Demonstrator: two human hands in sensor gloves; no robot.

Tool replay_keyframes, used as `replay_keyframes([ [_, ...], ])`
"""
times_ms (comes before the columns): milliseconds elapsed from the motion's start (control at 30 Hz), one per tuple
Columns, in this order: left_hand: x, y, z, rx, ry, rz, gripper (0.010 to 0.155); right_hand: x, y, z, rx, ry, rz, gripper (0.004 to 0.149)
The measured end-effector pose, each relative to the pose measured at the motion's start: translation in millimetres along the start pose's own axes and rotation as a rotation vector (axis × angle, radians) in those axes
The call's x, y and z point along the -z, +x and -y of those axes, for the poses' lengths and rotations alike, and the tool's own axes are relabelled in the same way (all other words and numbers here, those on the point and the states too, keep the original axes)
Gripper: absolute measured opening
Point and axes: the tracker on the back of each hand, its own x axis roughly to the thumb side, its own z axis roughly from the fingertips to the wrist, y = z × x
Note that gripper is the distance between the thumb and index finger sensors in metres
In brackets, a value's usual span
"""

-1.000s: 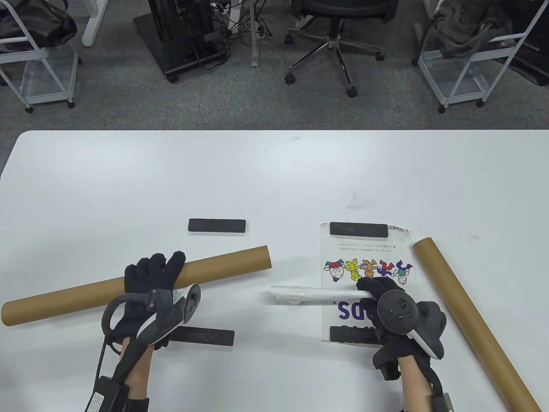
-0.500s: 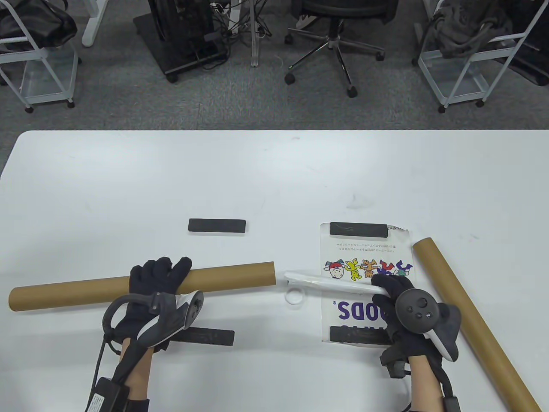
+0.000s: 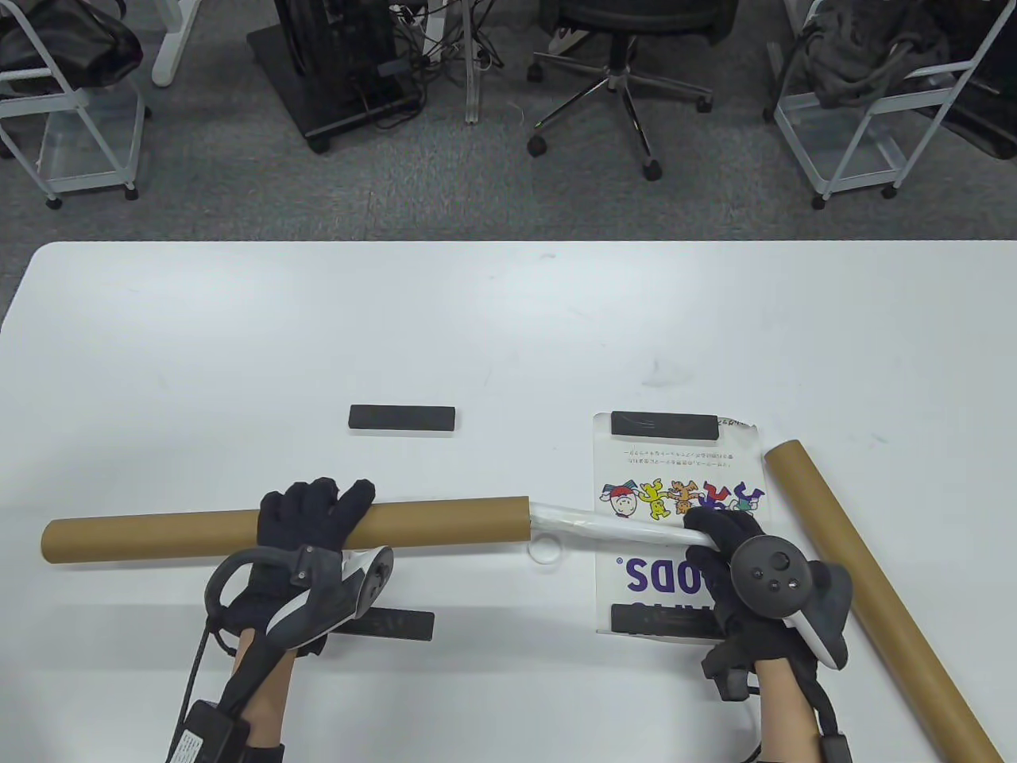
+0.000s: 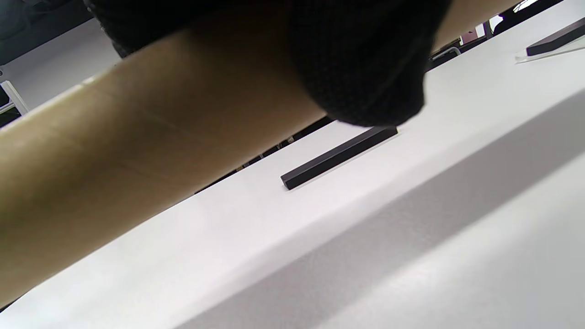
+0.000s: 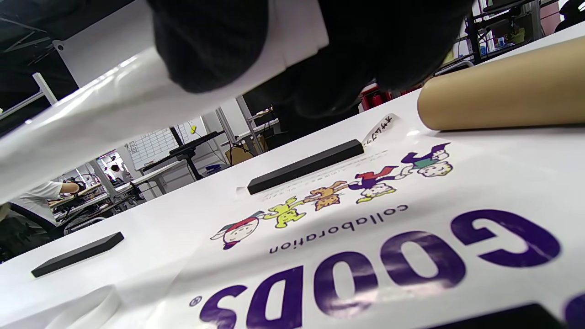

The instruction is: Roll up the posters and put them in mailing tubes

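My left hand grips a brown cardboard mailing tube near its middle and holds it level across the table; the tube fills the left wrist view. My right hand grips a rolled white poster, seen close in the right wrist view. The roll's left tip sits at the tube's open right end. A flat printed poster lies under my right hand, also in the right wrist view, held down by two black bars.
A second brown tube lies diagonally at the right, also in the right wrist view. A black bar lies mid-table, another by my left wrist. A clear ring lies under the roll's tip.
My left hand has levelled the tube and moved it right. My right hand raised the rolled poster, and its tip has met the tube's open end.
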Motion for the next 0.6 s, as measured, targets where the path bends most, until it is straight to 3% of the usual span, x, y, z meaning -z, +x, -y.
replay_keyframes([
  [500, -4, 24, -22, -0.025, 0.058, 0.087, 0.09, -6, 41, -12, -0.045, 0.005, 0.153, 0.054],
  [600, -4, 27, -25, -0.035, 0.065, 0.086, 0.09, -7, 45, -13, 0.071, 0.007, 0.18, 0.064],
])
